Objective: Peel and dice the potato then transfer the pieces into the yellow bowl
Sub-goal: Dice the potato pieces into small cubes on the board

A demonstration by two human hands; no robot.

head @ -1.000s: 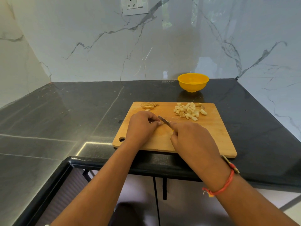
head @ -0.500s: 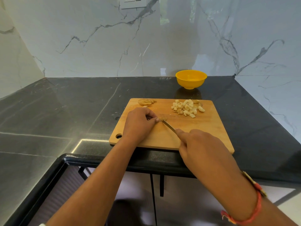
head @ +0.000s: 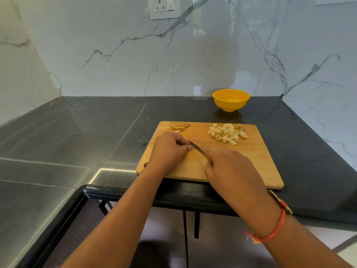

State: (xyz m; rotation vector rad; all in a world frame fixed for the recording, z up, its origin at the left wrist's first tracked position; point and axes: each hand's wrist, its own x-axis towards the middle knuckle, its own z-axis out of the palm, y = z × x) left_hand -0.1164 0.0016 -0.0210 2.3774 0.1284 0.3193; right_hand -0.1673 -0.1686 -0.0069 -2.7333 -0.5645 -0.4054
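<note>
A wooden cutting board [head: 257, 157] lies on the black counter. My left hand [head: 168, 149] rests on the board with its fingers curled round a small potato piece that is almost hidden. My right hand [head: 229, 169] grips a knife [head: 195, 146] whose blade points up-left and meets the left fingertips. A heap of diced potato [head: 226, 133] sits at the board's far right. Potato peels [head: 178, 126] lie at its far left corner. The yellow bowl [head: 230, 99] stands behind the board near the wall and looks empty.
The black stone counter [head: 87, 132] stretches left and wraps round a corner, with its front edge just below the board. Marble walls [head: 116, 55] close in behind and on the right. A wall socket [head: 164, 7] sits above.
The knife blade moved back toward the left fingertips after a pull away. Both hands stay at the board's middle. The camera tilted slightly.
</note>
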